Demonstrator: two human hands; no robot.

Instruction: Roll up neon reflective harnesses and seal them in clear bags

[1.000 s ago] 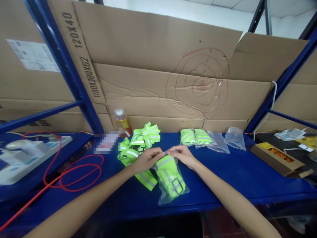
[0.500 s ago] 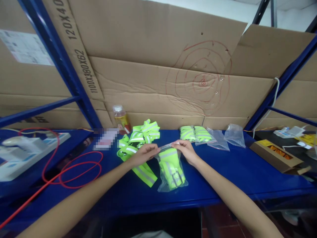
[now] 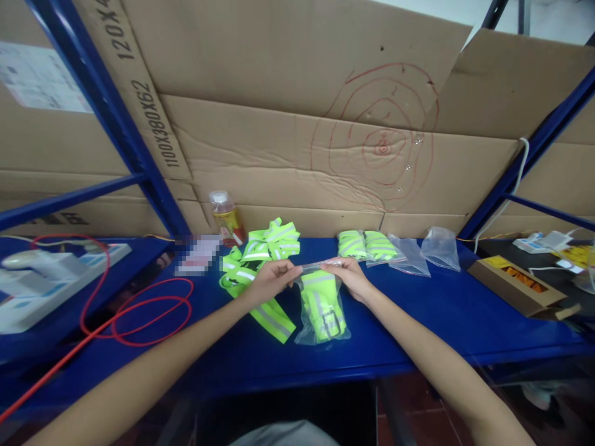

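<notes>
I see both hands pinching the top edge of a clear plastic bag [image 3: 320,310] that rests on the blue worktop [image 3: 418,322] straight ahead: my left hand [image 3: 269,282] grips the left end of the bag's mouth between thumb and fingers, and my right hand [image 3: 348,277] grips the right end, with the strip of the opening stretched flat between them. A folded neon-yellow reflective belt [image 3: 322,308] with a dark buckle already sits inside the bag, so I judge the filling done and the closing of the mouth the step in hand; I cannot tell whether the seal is pressed shut along its length. Just left of the bag, a heap of loose reflective belts [image 3: 260,260] lies unbagged, one strap running under my left wrist and touching the bag's side. Behind, near the cardboard wall [image 3: 288,142], two filled bags [image 3: 367,245] lie side by side, with empty bags [image 3: 425,253] just beside them. A bottle [image 3: 226,218] stands behind the heap, a red cable [image 3: 139,310] loops at the left, and an open cardboard box [image 3: 518,286] sits well apart at the right. Nothing blocks the hands.
</notes>
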